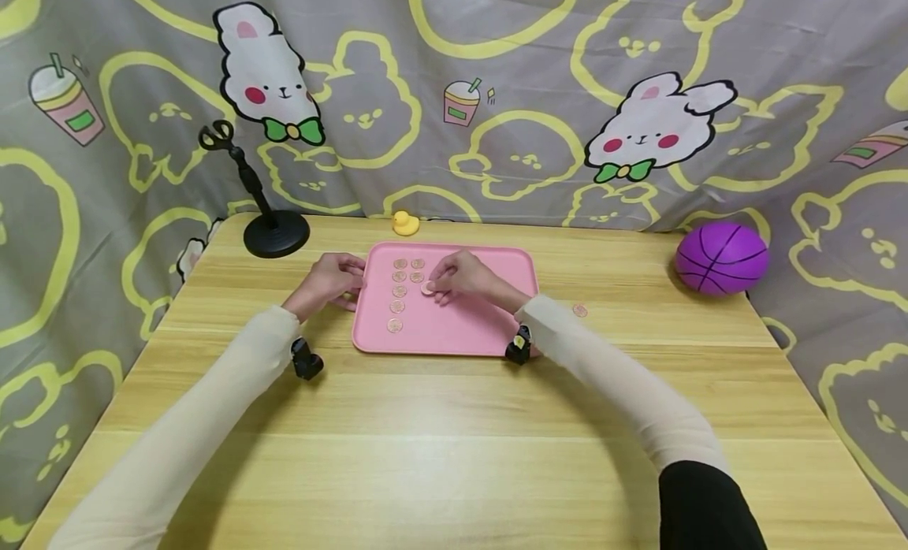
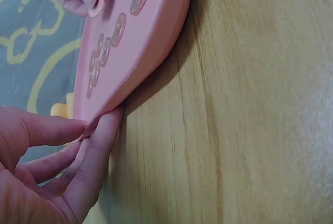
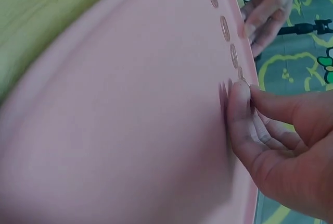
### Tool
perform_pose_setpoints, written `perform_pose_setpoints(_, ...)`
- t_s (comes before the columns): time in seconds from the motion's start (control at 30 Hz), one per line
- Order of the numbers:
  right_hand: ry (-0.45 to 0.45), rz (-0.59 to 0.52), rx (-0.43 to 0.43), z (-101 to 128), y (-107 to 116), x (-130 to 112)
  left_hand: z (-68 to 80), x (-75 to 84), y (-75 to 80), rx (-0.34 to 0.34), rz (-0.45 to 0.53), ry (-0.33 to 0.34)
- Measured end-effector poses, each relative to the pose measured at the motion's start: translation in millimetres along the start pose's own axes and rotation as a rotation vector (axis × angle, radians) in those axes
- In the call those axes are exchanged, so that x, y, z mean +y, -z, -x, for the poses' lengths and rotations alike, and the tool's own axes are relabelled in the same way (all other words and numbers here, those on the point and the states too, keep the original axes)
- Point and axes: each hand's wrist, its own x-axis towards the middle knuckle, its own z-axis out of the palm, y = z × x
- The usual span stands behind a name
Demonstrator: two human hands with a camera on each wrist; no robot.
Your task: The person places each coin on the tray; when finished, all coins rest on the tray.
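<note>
A pink tray lies on the wooden table in the head view. My left hand holds its left edge; the left wrist view shows the thumb above the rim and fingers below it. Between thumb and fingertips, my right hand pinches a copper-coloured coin over the tray. Several similar coins lie flat in a column on the tray's left side, the nearest coin at the front. Two more start a second column, with the lower coin just behind the held one.
One coin lies on the table, right of the tray. A yellow rubber duck sits behind the tray, a black stand at the back left, and a purple ball at the back right. A patterned curtain hangs behind.
</note>
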Motion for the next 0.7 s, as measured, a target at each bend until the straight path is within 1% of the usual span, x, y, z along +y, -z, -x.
perform_pose_setpoints(0.2,-0.029,0.027,0.031,-4.0,-9.7,-0.7,-0.4,0.6,0.4,-0.003,-0.004,0.000)
perform_pose_setpoints(0.37,-0.015,0.124,0.059,-4.2,-15.1,-4.9,0.2,0.3,0.9,-0.008,-0.004,-0.008)
perform_pose_setpoints(0.5,-0.014,0.193,0.055,-4.6,-18.1,-8.1,1.7,0.8,1.1,-0.013,0.001,-0.008)
perform_pose_setpoints(0.57,-0.023,0.208,0.053,-4.6,-19.2,-9.3,2.2,1.0,1.4,-0.013,0.001,-0.003)
perform_pose_setpoints(0.7,-0.048,0.205,0.062,-4.8,-20.1,-10.8,1.9,1.5,1.1,-0.013,-0.001,0.003)
